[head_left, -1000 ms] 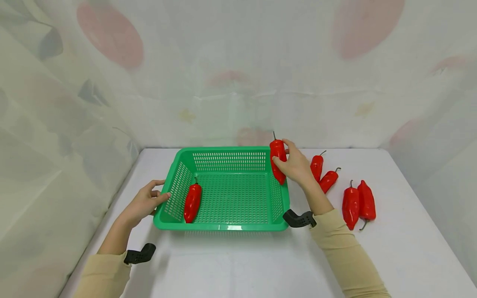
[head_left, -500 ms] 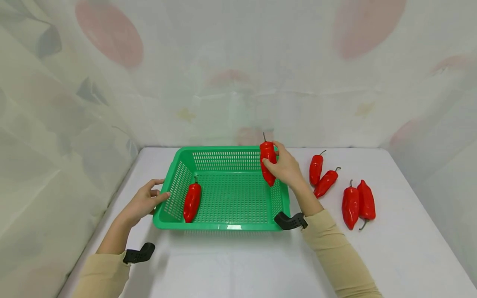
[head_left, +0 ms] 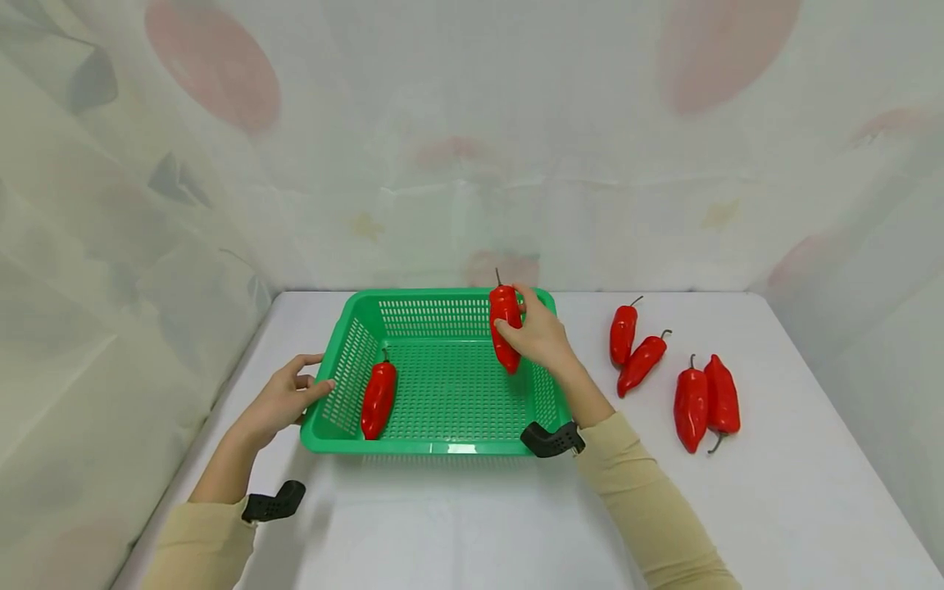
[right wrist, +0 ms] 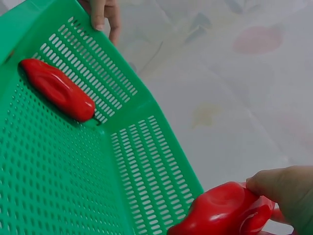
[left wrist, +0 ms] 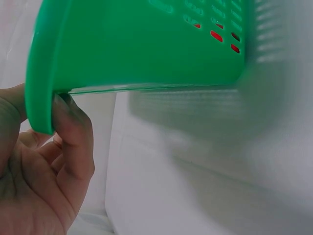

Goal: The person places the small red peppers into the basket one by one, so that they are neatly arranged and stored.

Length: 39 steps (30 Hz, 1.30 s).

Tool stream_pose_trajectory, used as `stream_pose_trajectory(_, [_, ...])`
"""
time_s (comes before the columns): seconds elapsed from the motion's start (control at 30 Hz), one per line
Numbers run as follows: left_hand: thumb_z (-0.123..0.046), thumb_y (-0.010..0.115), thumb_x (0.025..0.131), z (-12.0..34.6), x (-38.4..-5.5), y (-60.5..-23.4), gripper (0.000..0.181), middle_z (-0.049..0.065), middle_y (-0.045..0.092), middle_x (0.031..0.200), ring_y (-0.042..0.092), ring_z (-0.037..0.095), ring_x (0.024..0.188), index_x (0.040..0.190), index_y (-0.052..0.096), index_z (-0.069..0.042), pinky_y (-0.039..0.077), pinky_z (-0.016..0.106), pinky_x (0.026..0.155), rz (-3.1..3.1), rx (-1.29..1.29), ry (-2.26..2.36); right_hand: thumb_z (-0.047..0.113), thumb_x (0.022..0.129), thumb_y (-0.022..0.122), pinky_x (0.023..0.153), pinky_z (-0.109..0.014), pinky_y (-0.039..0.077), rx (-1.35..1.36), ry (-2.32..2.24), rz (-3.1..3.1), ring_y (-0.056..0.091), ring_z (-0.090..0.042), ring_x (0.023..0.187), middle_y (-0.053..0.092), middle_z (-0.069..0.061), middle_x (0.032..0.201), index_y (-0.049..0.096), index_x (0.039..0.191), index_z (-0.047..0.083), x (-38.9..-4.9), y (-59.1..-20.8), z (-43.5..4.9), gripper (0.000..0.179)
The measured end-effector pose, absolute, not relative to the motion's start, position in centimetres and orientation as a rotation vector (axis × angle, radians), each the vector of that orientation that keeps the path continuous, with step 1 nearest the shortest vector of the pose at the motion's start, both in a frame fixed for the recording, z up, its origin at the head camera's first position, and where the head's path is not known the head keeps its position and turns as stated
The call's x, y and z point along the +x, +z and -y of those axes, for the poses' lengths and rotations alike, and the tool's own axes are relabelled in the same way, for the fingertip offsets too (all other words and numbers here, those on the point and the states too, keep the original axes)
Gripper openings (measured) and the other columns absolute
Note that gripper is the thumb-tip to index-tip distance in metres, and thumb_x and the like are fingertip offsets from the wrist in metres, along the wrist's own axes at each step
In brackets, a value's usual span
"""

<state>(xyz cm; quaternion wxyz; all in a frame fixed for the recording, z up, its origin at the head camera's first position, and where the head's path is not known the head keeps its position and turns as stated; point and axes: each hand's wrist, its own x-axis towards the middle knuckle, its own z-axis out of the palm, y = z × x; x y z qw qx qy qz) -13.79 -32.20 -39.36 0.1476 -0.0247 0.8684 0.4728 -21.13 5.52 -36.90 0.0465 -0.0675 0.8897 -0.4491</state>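
Observation:
My right hand (head_left: 537, 329) pinches a red pepper (head_left: 505, 328) between thumb and fingers, stem up, over the right part of a green plastic basket (head_left: 442, 447). The held pepper (right wrist: 222, 213) also shows at the bottom of the right wrist view. At the basket's left side my left hand (head_left: 283, 397) grips the rim, thumb over it and fingers beneath, as the left wrist view shows of the hand (left wrist: 49, 166). Inside, along the left wall, lies another red pepper (head_left: 379, 400) with its stem toward the back.
Right of the basket, two red peppers, one upright in view (head_left: 623, 336) and one slanted (head_left: 642, 365), lie close together. Nearer the front right are a pepper (head_left: 691, 410) and its neighbour (head_left: 723, 397), side by side. A patterned cloth (head_left: 442, 213) hangs behind the white table (head_left: 413, 524).
My right hand has carried the pepper leftward from the basket's right rim to over its inside. My left hand keeps its grip on the rim, and the basket stays almost in place.

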Motion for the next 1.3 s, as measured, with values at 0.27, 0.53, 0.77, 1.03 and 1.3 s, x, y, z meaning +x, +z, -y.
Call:
stream_pose_trajectory(0.27, [-0.028, 0.057, 0.092, 32.3, -13.8, -39.4, 0.064, 0.016, 0.052, 0.086, 0.063, 0.021, 0.069, 0.141, 0.023, -0.005, 0.054, 0.035, 0.060, -2.498, -0.053, 1.368, 0.027, 0.088, 0.057, 0.072, -0.038, 0.053, -0.235, -1.374, -2.689, 0.058, -0.027, 0.102, 0.052, -0.013, 0.127, 0.022, 0.146, 0.016, -21.1, -37.5, -3.9, 0.068])
stream_pose_trajectory(0.53, [-0.029, 0.057, 0.092, 32.5, -13.9, -39.5, 0.065, 0.016, 0.052, 0.087, 0.063, 0.020, 0.069, 0.141, 0.022, -0.005, 0.054, 0.035, 0.060, -2.500, -0.049, 1.362, 0.027, 0.087, 0.059, 0.070, -0.036, 0.053, -0.293, -1.377, -2.662, 0.057, -0.028, 0.101, 0.052, -0.014, 0.125, 0.024, 0.145, 0.014, -21.2, -37.6, -2.2, 0.069])
stream_pose_trajectory(0.77, [-0.028, 0.057, 0.092, 32.4, -13.9, -39.4, 0.065, 0.016, 0.052, 0.088, 0.063, 0.021, 0.070, 0.142, 0.022, -0.005, 0.054, 0.035, 0.061, -2.494, -0.051, 1.364, 0.023, 0.087, 0.061, 0.071, -0.035, 0.054, -0.302, -1.457, -2.578, 0.057, -0.027, 0.101, 0.052, -0.015, 0.125, 0.021, 0.146, 0.014, -21.3, -38.0, -1.0, 0.072])
stream_pose_trajectory(1.03, [-0.026, 0.055, 0.093, 32.3, -13.9, -39.1, 0.062, 0.016, 0.053, 0.088, 0.064, 0.021, 0.070, 0.141, 0.022, -0.004, 0.054, 0.034, 0.060, -2.494, -0.037, 1.367, 0.022, 0.087, 0.061, 0.070, -0.034, 0.054, -0.290, -1.498, -2.501, 0.058, -0.027, 0.102, 0.051, -0.015, 0.128, 0.021, 0.146, 0.017, -21.4, -38.2, 0.4, 0.071])
stream_pose_trajectory(1.3, [-0.023, 0.055, 0.093, 32.3, -13.8, -39.1, 0.064, 0.017, 0.054, 0.088, 0.064, 0.022, 0.070, 0.142, 0.020, -0.003, 0.054, 0.034, 0.060, -2.479, -0.028, 1.386, 0.021, 0.087, 0.061, 0.071, -0.032, 0.053, -0.280, -1.514, -2.487, 0.059, -0.028, 0.102, 0.052, -0.017, 0.127, 0.026, 0.143, 0.014, -21.5, -38.4, 1.5, 0.067])
